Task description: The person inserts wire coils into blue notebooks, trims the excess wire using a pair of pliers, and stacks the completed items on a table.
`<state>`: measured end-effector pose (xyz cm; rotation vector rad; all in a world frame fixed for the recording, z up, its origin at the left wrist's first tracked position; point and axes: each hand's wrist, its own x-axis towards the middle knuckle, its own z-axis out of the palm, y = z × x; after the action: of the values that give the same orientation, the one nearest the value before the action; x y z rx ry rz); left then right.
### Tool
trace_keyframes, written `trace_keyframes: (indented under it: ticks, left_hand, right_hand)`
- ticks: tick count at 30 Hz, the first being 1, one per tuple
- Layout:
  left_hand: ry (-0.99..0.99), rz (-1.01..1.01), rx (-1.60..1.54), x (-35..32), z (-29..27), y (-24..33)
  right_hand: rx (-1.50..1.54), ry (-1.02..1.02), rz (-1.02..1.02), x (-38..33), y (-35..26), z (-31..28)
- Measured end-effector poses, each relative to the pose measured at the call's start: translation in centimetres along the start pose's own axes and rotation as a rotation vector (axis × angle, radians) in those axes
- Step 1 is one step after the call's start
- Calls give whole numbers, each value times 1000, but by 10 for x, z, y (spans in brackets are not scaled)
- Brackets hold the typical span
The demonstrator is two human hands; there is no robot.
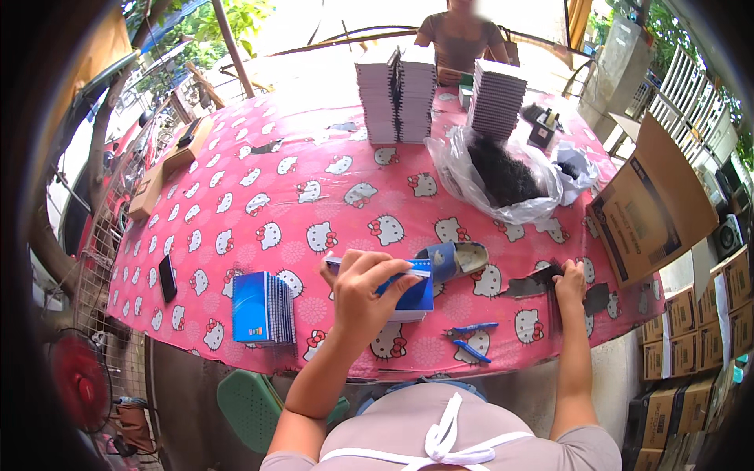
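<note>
My left hand [365, 282] is closed around the edge of a blue-covered notebook [336, 265], held over a stack of blue notebooks [416, 297] at the near middle of the table. Over to the right, my right hand [571, 284] has its fingers together on thin black binding coils [554, 289] lying on the tablecloth. Cutting pliers with blue handles [473, 343] lie between the two hands. Just beyond the notebook stack is a worn blue and cream object [455, 261] whose kind I cannot make out. Left of my left hand stands a pile of blue spiral notebooks [262, 308].
A pink patterned tablecloth [314, 220] covers the table. Tall notebook stacks [397, 98] rise at the back, with a clear bag of black coils [506, 177] before them. An open carton [648, 208] stands right; a phone [167, 279] lies left. Another person [459, 39] sits opposite.
</note>
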<state>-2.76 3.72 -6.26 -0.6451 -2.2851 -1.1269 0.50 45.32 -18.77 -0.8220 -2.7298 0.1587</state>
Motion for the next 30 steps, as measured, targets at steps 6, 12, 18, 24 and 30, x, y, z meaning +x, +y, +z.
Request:
trace_keyframes:
  ticks: [6,12,18,24,30]
  left_hand:
    - [25,-31,58,0,-1,3]
    - [16,-53,30,1,1,5]
    - [35,-42,51,0,2,3]
    - [31,-91,30,-4,5,-2]
    - [-14,-75,57,-6,0,-2]
  right_hand:
    - [977,-14,-635,-67,-167,-93]
    - [1036,-41,-760,-75,-210,-115]
    - [1035,-510,-819,-57,-208,-121]
    - [742,-202,-1086,-58,-215,-132]
    - [803,-110,-892,-76,-228,-130]
